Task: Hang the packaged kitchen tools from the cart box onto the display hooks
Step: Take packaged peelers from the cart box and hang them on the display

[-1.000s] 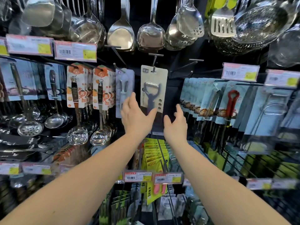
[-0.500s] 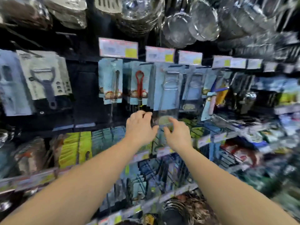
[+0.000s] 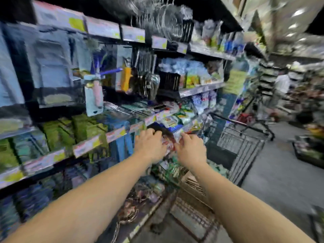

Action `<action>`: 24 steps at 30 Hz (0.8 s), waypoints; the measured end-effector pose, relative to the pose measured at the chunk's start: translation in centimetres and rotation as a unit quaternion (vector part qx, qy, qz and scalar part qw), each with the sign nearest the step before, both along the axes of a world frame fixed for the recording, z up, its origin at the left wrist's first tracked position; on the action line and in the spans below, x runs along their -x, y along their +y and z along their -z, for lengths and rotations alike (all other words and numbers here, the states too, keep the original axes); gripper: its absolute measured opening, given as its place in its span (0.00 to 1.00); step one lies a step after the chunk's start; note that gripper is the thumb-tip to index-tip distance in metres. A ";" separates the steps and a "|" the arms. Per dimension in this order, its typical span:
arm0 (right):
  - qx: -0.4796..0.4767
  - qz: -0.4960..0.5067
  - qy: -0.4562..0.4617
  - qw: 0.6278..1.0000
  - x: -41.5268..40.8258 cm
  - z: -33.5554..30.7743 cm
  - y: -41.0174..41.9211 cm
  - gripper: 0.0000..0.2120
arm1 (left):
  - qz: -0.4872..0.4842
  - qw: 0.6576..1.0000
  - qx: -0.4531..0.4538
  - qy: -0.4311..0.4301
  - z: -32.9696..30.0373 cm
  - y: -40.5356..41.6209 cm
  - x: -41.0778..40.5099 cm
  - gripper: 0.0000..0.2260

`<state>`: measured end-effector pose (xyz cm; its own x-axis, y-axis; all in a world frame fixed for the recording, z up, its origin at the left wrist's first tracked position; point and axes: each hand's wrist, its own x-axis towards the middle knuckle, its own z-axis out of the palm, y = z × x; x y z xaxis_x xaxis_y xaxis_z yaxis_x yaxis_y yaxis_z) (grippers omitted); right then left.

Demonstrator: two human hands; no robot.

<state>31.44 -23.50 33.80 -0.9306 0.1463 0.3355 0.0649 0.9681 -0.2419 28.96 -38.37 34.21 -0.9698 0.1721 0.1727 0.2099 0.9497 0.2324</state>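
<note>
The whole view is motion-blurred. My left hand [image 3: 150,146] and my right hand [image 3: 191,149] reach forward side by side, fingers loosely curled, and I see nothing held in either. Below them a brown cardboard box [image 3: 188,178] with greenish packaged goods [image 3: 171,171] sits on wire mesh [image 3: 192,216]. Packaged kitchen tools [image 3: 94,88] hang on the display rack at the left, well above and left of my hands.
Shelves with price strips [image 3: 87,144] run along the left. A black wire shopping cart [image 3: 240,146] stands just right of my hands. The aisle floor [image 3: 280,172] opens to the right, where a person [image 3: 282,83] stands far off.
The view has swung right and down, away from the hanging peeler card toward the cart. Both hands have dropped from the hooks to shelf height and their fingers have curled.
</note>
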 end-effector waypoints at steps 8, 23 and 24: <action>0.010 0.079 -0.050 0.996 9.9 4.7 10.2 0.24 | 0.081 0.996 0.017 -0.029 5.2 10.1 11.6 0.27; 0.068 0.159 -0.240 0.955 28.1 16.0 26.5 0.27 | 0.097 0.985 0.015 -0.143 15.0 20.4 32.3 0.31; 0.069 0.147 -0.255 0.953 29.3 17.4 27.5 0.27 | 0.084 0.985 0.011 -0.148 16.2 21.1 33.1 0.30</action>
